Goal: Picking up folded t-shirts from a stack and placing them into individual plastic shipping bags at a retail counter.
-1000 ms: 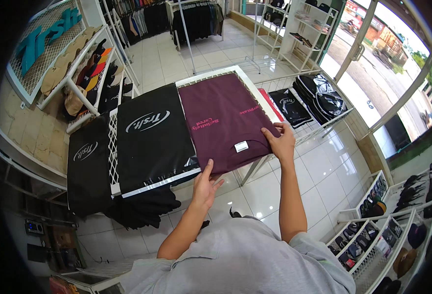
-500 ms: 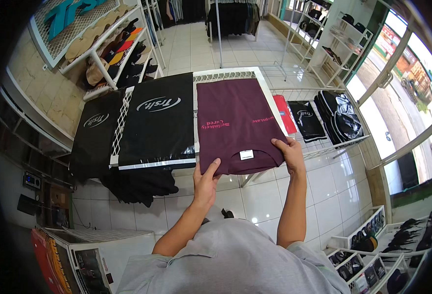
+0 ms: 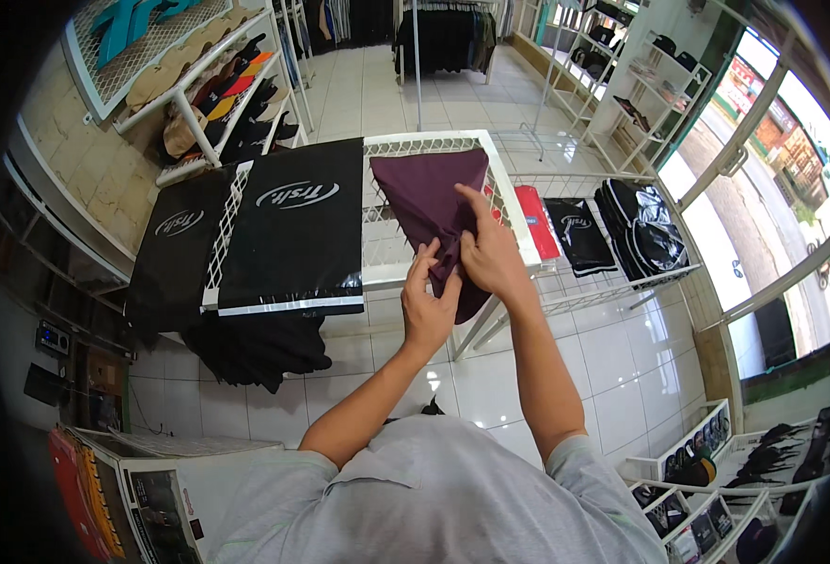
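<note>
A maroon T-shirt [image 3: 426, 193] lies partly on the white mesh-topped table [image 3: 520, 221], its near part bunched to a narrow gather. My left hand [image 3: 428, 312] pinches the bunched cloth from the near left side. Over the right side of the gather, my right hand [image 3: 498, 254] grips the fabric with its index finger pointing away from me. A loose end of the shirt hangs below my fingers at the table's near edge. The print and neck label are hidden in the folds. Left of the shirt is a large black plastic bag [image 3: 292, 230] with a white logo.
Another black bag [image 3: 172, 246] lies further left, and black cloth [image 3: 255, 355] hangs beneath. At right, a lower wire rack holds a red package [image 3: 535, 226], a black package [image 3: 579, 237] and a black stack [image 3: 642, 230]. A cap shelf [image 3: 203, 141] stands at the far left.
The shirt was spread flat with both hands apart at its neck end. Now its near part is gathered inward and both hands have come together on it, baring mesh on either side.
</note>
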A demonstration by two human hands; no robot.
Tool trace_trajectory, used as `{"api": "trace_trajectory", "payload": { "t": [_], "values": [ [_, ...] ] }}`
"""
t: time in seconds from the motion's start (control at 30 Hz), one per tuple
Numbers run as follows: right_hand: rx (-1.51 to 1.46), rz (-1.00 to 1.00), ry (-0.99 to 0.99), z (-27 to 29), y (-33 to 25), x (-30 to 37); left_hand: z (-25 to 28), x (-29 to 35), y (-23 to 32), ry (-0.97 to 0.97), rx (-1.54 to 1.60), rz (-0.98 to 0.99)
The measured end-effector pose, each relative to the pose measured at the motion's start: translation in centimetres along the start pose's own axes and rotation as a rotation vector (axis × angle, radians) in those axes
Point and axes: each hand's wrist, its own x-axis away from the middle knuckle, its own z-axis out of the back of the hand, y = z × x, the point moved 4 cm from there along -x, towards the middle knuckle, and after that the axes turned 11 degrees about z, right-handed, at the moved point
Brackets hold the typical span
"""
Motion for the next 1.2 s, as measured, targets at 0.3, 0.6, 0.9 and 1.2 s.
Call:
{"api": "trace_trajectory", "payload": {
  "t": [0.3,0.6,0.9,1.2],
  "values": [
    [0.289,-0.192,-0.122,-2.1,-0.6,0.3,1.5,0.9,0.2,-0.327,0.022,0.077],
    [0.317,0.001,-0.003,-1.4,-0.3,0.5,16.9,-0.7,5.7,-0.081,-0.576,-0.128],
    [0.302,0.120,0.085,2.1,-7.6,1.4,31.8,-5.2,4.2,-0.143,-0.964,-0.100],
    [0.227,0.153,0.081,2.0,-15.0,5.2,32.4,-7.3,3.5,-0.210,-0.863,-0.267]
  ]
}}
